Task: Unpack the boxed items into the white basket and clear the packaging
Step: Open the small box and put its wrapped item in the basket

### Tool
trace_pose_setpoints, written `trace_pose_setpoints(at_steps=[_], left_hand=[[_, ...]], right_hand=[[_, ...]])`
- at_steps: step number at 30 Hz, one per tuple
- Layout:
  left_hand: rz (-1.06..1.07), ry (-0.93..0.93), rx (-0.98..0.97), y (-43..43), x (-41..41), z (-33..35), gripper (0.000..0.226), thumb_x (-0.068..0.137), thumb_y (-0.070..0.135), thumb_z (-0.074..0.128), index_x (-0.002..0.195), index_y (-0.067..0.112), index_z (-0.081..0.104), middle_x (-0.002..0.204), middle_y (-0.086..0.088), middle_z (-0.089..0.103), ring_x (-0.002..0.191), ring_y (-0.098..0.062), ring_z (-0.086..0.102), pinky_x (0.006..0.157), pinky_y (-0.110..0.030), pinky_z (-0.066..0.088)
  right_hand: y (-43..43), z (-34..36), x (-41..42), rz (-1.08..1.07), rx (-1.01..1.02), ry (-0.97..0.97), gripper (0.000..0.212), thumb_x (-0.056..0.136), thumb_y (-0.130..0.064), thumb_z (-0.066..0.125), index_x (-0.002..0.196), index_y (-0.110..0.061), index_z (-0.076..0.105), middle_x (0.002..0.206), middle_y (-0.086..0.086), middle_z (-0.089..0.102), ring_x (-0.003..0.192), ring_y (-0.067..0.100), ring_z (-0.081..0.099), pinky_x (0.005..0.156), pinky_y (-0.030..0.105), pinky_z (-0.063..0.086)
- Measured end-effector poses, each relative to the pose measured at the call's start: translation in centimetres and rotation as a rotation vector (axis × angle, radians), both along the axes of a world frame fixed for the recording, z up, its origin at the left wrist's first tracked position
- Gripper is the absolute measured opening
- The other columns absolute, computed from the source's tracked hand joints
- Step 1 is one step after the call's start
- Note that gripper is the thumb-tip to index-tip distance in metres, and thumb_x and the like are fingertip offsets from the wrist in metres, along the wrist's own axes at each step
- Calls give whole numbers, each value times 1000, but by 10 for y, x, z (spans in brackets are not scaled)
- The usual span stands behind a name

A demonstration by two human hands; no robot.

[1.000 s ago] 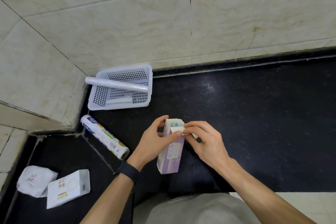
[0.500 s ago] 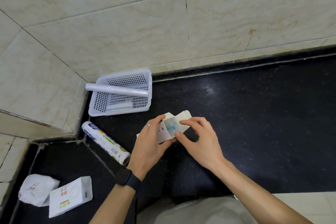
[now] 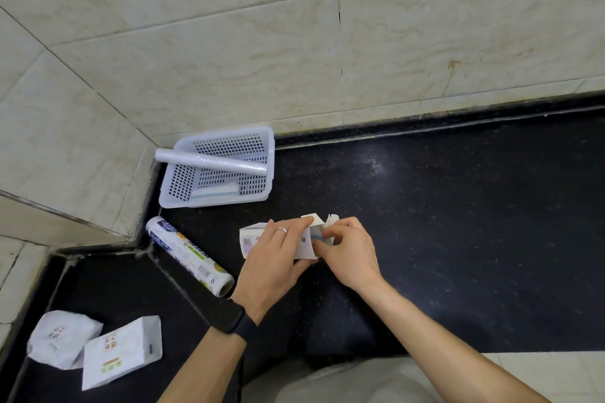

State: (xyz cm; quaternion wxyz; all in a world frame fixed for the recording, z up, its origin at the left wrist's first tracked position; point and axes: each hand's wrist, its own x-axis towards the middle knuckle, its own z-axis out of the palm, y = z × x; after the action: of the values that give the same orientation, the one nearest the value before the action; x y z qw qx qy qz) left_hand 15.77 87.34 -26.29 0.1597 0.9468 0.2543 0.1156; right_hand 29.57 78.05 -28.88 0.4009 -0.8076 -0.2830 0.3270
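Note:
A pale lilac-and-white carton (image 3: pixel 253 238) lies on its side above the black counter, gripped around the middle by my left hand (image 3: pixel 273 263). Its right end is open, flaps sticking up. My right hand (image 3: pixel 348 252) has its fingertips pinched at that open end on something bluish inside; what it is stays hidden. The white basket (image 3: pixel 266 154) sits in the wall corner behind, holding a clear film roll (image 3: pixel 209 162) across its rim and a flat white item (image 3: pixel 214 190) on its floor.
A printed roll (image 3: pixel 190 255) lies left of my hands at the counter step. On the lower counter level at bottom left are a white box (image 3: pixel 122 350) and a crumpled white wrapper (image 3: pixel 62 337). Tiled walls bound the back and left.
The carton went from standing upright to lying on its side. Its end flaps were opened, and my right fingers moved into the open end.

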Motion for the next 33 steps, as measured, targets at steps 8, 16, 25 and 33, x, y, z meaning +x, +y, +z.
trace_pose_setpoints(at_steps=[8, 16, 25, 33], left_hand=[[29, 13, 22, 7, -4, 0, 72, 80, 35, 78, 141, 26, 41, 126, 3, 59, 120, -14, 52, 112, -43, 38], [11, 65, 46, 9, 0, 1, 71, 82, 35, 78, 143, 23, 44, 128, 1, 60, 122, -19, 54, 109, -42, 41], [-60, 33, 168, 9, 2, 2, 69, 77, 30, 83, 138, 17, 51, 123, -1, 64, 113, -21, 58, 104, -45, 44], [-79, 19, 280, 4, 5, -1, 71, 72, 31, 86, 133, 15, 55, 117, -1, 67, 105, -21, 63, 94, -40, 52]], right_hand=[[-12, 2, 9, -31, 97, 21, 5, 90, -32, 71, 95, -33, 70, 94, -14, 69, 81, -1, 62, 63, 7, 42], [-24, 1, 20, -61, 201, 212, 22, 85, -31, 78, 97, -34, 61, 95, -11, 74, 82, 4, 70, 68, 15, 51], [-23, 1, 20, 84, 267, 343, 90, 78, -31, 86, 148, -49, 32, 118, -18, 71, 102, 1, 70, 87, 18, 54], [-12, -12, 19, 8, 241, 167, 29, 87, -21, 77, 103, -46, 74, 95, -22, 76, 89, 2, 72, 79, 33, 63]])
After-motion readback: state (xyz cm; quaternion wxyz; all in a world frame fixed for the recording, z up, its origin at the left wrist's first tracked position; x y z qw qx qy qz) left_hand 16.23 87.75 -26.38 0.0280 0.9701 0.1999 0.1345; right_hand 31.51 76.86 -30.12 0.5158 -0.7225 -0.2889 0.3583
